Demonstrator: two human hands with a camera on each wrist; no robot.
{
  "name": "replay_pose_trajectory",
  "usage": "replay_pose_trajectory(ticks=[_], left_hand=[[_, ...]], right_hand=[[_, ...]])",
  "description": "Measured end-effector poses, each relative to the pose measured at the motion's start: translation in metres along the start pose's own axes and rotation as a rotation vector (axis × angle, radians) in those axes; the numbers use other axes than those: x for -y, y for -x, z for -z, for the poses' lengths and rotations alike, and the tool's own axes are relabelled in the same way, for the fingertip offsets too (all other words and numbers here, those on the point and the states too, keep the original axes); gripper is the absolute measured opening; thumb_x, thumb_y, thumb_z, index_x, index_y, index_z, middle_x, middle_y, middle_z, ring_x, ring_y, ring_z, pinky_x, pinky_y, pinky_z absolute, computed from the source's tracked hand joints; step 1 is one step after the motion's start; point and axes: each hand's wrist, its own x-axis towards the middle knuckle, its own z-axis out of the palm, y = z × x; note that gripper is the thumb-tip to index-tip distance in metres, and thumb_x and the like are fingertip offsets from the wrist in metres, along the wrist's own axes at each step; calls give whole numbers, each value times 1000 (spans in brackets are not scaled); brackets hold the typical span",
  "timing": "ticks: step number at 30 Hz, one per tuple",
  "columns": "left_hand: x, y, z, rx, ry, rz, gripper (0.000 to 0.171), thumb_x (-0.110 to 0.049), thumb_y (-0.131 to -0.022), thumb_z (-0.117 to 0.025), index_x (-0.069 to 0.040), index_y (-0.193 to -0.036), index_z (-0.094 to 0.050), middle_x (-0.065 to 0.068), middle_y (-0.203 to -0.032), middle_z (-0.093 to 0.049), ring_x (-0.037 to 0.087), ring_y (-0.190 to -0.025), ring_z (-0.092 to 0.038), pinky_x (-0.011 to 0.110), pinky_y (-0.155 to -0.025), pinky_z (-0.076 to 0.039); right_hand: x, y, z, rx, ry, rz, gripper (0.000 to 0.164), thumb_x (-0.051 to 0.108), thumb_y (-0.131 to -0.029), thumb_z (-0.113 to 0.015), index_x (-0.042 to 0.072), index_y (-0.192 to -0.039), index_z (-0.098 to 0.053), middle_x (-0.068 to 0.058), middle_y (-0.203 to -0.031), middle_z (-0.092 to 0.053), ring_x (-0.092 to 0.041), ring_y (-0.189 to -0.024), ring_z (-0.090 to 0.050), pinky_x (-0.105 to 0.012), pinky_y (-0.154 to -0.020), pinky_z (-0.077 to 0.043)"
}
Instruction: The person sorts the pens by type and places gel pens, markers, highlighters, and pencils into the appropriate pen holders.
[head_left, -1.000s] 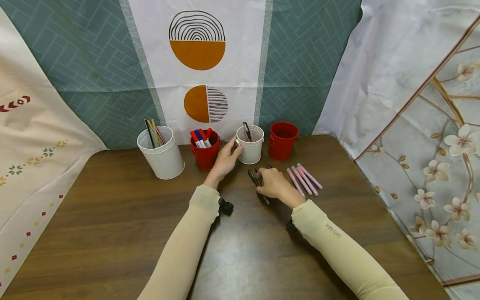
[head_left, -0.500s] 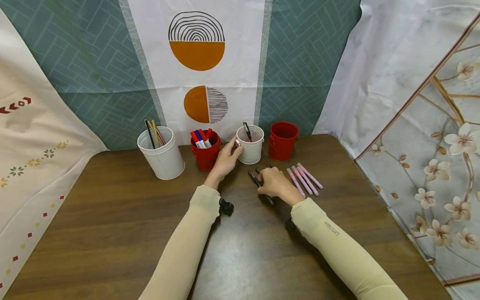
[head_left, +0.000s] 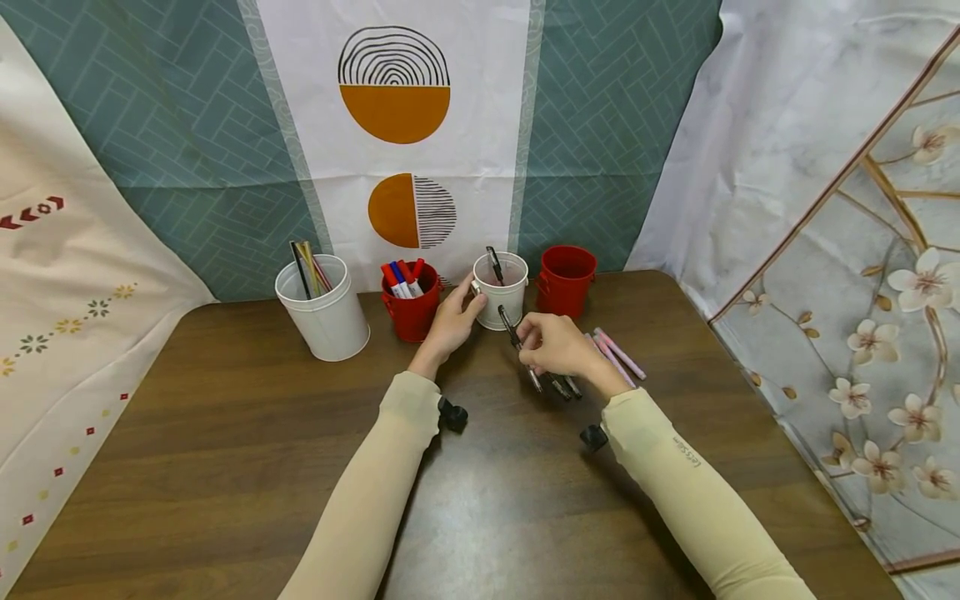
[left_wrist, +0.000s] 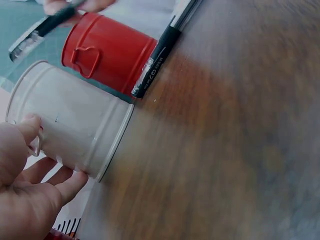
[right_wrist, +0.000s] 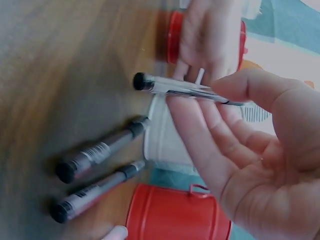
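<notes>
My left hand grips the side of the small white bucket, its thumb at the wire handle in the left wrist view and its fingers underneath. One black pen leans inside that bucket. Just in front, my right hand pinches another black-capped clear pen between thumb and fingers, raised off the table and slanting toward the bucket. Two similar pens, a nearer pen and a lower pen in the right wrist view, lie on the wood below this hand.
An upright red bucket stands right of the white one. To the left are a red bucket of markers and a taller white bucket with thin sticks. Several pink-lilac pens lie on the brown table, partly behind the right hand.
My right hand has picked a black pen up off the table and raised it slightly, its upper end now overlapping the white bucket's front. The left hand stays at the bucket.
</notes>
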Motion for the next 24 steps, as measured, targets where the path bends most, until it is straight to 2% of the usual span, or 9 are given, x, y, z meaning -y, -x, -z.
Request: replay_pose_trajectory(ticks=[4, 9, 18, 24], left_hand=[[0, -1, -1, -3, 1, -4, 64, -27, -110, -60, -22, -168, -33, 9, -168, -42, 25, -154, -40, 43, -126, -34], [-1, -1, -2, -5, 18, -15, 64, -25, -110, -60, -20, -168, -34, 10, -167, -43, 26, -153, -42, 44, -125, -35], [-1, -1, -2, 3, 17, -14, 64, -25, -110, -60, -20, -168, -34, 12, -164, -46, 26, -152, -44, 44, -125, -36], [0, -2, -2, -1, 19, -16, 64, -25, -110, -60, -20, -168, -34, 11, -165, -45, 26, -152, -43, 43, -125, -36]], right_hand=[[0, -3, 11, -55, -90, 44, 23, 1, -92, -70, 0, -114, -65, -12, -91, -75, -34, -72, -77, -39, -69, -66], [7, -11, 29, -155, -185, 87, 25, 0, -95, -71, -1, -118, -64, -18, -99, -74, -37, -82, -75, -48, -76, -66], [31, -43, 59, -348, -247, 158, 29, 3, -97, -73, -1, -123, -62, -19, -106, -74, -38, -89, -75, -41, -78, -66], [44, -68, 70, -448, -156, 179, 25, 8, -98, -72, 4, -121, -64, -14, -106, -75, -28, -87, -75, -29, -75, -64]])
